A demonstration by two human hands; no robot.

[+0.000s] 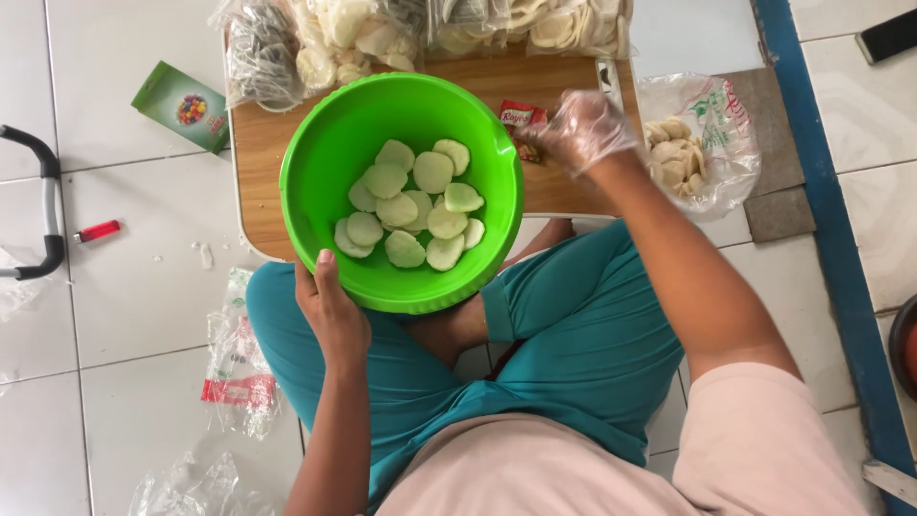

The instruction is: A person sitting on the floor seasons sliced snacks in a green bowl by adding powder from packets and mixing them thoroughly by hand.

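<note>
Green bowl [401, 105] faces straight up, held at its rim by the left hand [331, 311]; the gloved right hand [585, 129] fingers pinch a red sachet [522, 117] lying level on the tabletop [258, 162].

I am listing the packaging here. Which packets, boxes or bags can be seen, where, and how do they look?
Small red sachet: on the wooden board, at the gloved right hand.
Green box: floor, upper left, flat.
Clear printed bag: right of board, holding crackers.
Clear bags: top edge, filled with crackers.
</note>
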